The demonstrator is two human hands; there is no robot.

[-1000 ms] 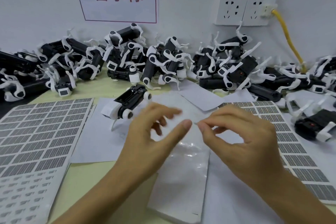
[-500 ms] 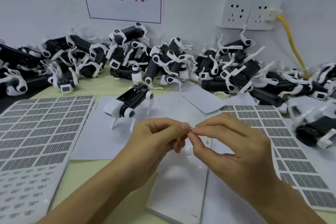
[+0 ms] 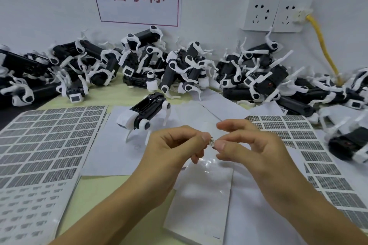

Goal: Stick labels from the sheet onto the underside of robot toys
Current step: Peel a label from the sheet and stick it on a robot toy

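A tiny printed label point(image 3: 211, 142) is held in the air between my two hands at the middle of the view. My left hand point(image 3: 175, 151) pinches its left edge with thumb and forefinger, and my right hand point(image 3: 253, 151) pinches its right edge. One black and white robot toy point(image 3: 143, 117) lies on its back on white paper just beyond my left hand, underside up. A label sheet point(image 3: 43, 141) with grey printed labels lies at the left, and a second label sheet point(image 3: 310, 151) lies at the right, partly under my right hand.
A long heap of black and white robot toys point(image 3: 185, 69) runs along the wall at the back. More toys point(image 3: 348, 141) lie at the right edge. White backing papers point(image 3: 199, 195) lie beneath my hands. Wall sockets point(image 3: 274, 14) with a yellow cable point(image 3: 324, 49) are at the upper right.
My fingertips came together from apart and now pinch the small label between them. The label shows more plainly than half a second ago. The view has tilted slightly downward.
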